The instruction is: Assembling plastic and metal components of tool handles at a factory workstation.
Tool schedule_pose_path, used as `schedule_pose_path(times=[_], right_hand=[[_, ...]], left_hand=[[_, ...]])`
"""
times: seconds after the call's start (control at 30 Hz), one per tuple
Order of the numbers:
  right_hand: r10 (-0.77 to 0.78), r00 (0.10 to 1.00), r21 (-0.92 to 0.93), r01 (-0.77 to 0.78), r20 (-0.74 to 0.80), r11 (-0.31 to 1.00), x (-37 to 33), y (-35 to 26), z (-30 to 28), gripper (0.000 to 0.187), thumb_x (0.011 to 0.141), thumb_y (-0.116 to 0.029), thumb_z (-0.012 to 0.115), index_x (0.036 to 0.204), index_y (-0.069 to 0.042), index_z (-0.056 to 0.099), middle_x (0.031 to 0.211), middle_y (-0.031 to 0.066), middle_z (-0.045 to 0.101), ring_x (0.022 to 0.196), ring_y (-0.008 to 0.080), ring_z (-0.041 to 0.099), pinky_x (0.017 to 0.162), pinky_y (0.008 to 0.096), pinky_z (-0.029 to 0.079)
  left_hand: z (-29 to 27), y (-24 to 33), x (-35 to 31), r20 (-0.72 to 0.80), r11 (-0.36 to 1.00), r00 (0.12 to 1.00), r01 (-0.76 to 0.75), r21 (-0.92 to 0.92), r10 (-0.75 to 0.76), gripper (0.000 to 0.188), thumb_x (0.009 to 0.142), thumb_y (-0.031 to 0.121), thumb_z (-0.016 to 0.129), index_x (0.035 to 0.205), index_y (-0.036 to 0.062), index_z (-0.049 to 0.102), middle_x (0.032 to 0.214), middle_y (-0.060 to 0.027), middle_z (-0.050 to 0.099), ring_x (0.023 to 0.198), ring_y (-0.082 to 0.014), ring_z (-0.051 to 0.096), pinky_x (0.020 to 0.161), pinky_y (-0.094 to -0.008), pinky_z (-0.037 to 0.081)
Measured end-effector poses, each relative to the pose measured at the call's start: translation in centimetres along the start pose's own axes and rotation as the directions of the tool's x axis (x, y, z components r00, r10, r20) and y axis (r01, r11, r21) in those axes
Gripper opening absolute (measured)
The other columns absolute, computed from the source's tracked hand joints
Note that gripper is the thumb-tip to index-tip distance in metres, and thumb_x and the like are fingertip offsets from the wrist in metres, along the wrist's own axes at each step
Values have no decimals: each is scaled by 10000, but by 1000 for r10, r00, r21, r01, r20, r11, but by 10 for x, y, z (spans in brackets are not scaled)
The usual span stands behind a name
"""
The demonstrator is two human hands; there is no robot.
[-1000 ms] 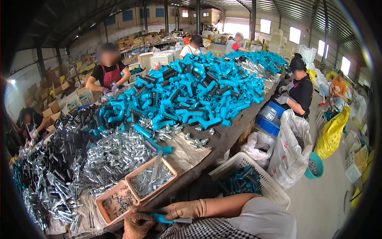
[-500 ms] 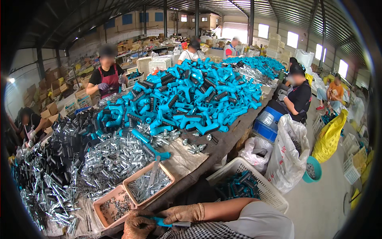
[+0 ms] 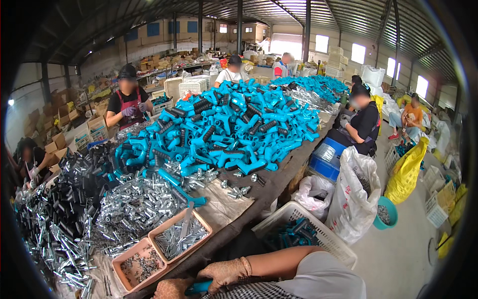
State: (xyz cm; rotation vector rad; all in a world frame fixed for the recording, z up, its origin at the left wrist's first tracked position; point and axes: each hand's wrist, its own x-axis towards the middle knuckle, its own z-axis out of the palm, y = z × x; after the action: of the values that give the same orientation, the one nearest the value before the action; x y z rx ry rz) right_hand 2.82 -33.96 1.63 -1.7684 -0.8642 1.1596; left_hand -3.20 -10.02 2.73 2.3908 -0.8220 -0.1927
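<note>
Low at the picture's bottom edge, my right hand, in a tan patterned glove, is closed round a teal plastic handle. My left hand, gloved alike, is closed at the handle's left end and partly cut off by the edge. Just beyond my hands, on the table, stand two pink trays. The nearer tray holds small metal parts; the other tray has metal pins and a flat metal strip lying across it. A teal tool body lies past that tray.
A large heap of teal tool bodies covers the table's middle, with silver metal fittings and black parts at left. Right of the table are a white crate, a white sack and a teal basin. Co-workers sit around.
Both my hands sit lower in the picture, with the handle between them. The metal end that stuck out right of my right hand no longer shows. The whole view has shifted slightly.
</note>
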Motion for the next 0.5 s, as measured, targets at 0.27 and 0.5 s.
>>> schedule_pose_path(times=[0.27, 0.5], right_hand=[[-262, 948, -659, 79, -183, 748, -28, -3, -3, 624, 813, -276, 715, 1340, -10, 512, 788, 197, 659, 753, 408, 667, 662, 494, 529], [-231, 953, -629, 59, -195, 775, -29, -3, 8, 684, 933, -327, 610, 1499, -49, 347, 909, 240, 674, 823, 421, 671, 748, 476, 546]], left_hand=[[-14, 17, 23, 13, 959, 996, 89, -268, -89, 274, 743, 170, 765, 954, -1, 731, 837, -240, 700, 770, -352, 700, 708, -415, 546], [4, -5, 27, -97, 933, 988, -149, -329, 123, 423, 728, 161, 755, 1121, 12, 704, 972, -217, 713, 791, -366, 686, 722, -422, 552]])
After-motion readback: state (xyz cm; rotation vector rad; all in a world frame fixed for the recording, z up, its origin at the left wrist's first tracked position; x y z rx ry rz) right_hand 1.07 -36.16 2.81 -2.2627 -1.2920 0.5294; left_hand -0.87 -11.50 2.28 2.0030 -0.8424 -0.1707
